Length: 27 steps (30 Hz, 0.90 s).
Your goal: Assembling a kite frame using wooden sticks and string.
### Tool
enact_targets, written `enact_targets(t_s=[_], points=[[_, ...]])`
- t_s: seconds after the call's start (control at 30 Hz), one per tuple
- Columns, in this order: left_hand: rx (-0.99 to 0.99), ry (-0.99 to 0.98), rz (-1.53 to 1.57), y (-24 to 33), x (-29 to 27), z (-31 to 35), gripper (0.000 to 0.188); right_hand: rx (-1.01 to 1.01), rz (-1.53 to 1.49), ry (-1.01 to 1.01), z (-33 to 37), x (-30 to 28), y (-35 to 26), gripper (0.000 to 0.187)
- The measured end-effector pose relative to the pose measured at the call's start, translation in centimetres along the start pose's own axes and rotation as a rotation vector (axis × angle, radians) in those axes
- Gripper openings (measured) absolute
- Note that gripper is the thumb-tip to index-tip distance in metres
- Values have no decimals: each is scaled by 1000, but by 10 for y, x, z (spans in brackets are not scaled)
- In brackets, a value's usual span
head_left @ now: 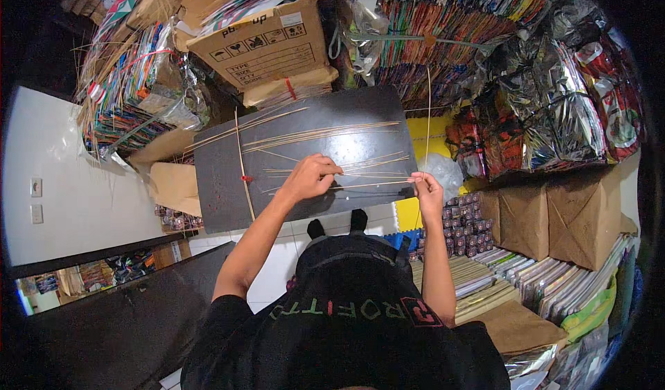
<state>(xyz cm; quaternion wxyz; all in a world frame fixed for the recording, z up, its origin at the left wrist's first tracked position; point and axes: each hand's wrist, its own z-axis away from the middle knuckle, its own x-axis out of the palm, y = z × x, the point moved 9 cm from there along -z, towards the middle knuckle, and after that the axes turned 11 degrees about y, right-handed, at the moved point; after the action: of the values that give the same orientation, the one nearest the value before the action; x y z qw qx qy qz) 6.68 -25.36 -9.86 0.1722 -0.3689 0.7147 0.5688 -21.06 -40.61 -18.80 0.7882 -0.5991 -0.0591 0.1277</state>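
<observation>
Thin bamboo sticks (318, 134) lie in loose rows across a dark tabletop (277, 168). My left hand (312, 177) is over the near part of the table, its fingers curled and thumb and forefinger pinched on thin sticks that run rightward. At the table's right edge, my right hand (428, 188) pinches the right ends of these sticks. A long upright stick (428, 123) passes by the right hand's fingers; whether they grip it I cannot tell. Left of my hands, another long stick bundle (240, 161) with a small red tie lies crosswise on the table.
Behind the table stands an open cardboard box (256, 50). Tied stacks of colourful flat packets (142, 92) rise at the far left, and more packets (443, 19) at the back right. Brown paper parcels (582, 213) and piled sheets (533, 279) sit to the right.
</observation>
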Motion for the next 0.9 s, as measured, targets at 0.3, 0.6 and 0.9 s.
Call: enact_targets(t_s=[0.3,0.6,0.9], points=[[-215,120,-1,-38,1,-3,27,-5,-14,10,4,-7,-3,31],[-320,73,-206,-100,36,8,29,3,-48,36,6,-24,13,35],[-271,31,-371,-82,57,5,26,15,-17,14,14,-19,11,29]])
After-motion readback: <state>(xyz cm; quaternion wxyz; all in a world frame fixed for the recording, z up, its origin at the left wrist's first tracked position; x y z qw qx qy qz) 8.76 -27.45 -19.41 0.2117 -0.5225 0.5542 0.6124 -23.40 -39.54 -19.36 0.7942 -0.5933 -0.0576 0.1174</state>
